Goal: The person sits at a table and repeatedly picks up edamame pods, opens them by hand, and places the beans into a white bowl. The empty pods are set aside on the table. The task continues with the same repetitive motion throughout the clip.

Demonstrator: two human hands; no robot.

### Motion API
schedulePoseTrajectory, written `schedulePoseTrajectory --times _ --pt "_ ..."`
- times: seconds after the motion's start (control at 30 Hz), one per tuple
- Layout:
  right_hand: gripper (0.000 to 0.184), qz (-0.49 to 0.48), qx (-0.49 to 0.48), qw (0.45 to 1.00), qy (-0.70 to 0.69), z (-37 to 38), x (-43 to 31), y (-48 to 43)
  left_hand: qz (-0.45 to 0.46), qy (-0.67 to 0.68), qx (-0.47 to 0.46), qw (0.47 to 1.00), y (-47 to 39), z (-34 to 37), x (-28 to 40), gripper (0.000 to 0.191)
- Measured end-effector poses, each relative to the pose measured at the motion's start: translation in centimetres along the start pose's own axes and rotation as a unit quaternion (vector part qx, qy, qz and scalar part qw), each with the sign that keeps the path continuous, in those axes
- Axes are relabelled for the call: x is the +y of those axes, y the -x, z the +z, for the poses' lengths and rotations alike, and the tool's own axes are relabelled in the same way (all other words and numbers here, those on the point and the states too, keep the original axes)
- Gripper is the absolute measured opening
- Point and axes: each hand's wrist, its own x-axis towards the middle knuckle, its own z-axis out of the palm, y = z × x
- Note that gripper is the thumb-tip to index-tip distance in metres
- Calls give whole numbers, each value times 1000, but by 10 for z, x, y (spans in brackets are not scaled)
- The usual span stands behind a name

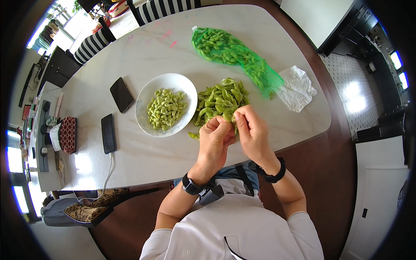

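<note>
Between my fingertips is a green edamame pod (228, 116), partly hidden by the fingers. My left hand (214, 138) pinches it from the left, and my right hand (253, 131) grips its other end. Just beyond both hands lies a heap of pods and hulls (221, 99) on the table. A white bowl (186, 85) with a faint floral rim stands left of the heap and holds shelled green beans (165, 109). Past the heap, a green mesh bag (227, 48) full of pods stretches towards the right.
A crumpled white tissue (297, 89) touches the bag's near end. Two smartphones, one black (122, 95) and one on a charging cable (108, 134), lie left of the bowl. A patterned tissue pouch (68, 135) and a power strip (44, 135) are at the left. Striped chairs (94, 44) line the far side.
</note>
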Motion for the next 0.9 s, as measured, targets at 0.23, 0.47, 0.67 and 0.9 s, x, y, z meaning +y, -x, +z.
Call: schedulePoseTrajectory --times 0.23,0.47,0.67,0.9 --pt "19 245 -66 915 -313 -11 6 -10 9 -8 -41 999 -5 -9 3 4" --pt "17 73 -43 993 -78 -8 -9 1 -21 3 -48 999 -9 -11 11 9" --pt "11 -56 -8 994 98 -3 1 -3 -16 25 -22 999 -6 -3 12 17" --pt "13 112 -34 992 -48 -13 5 -4 21 -19 -63 998 -6 -6 10 23"
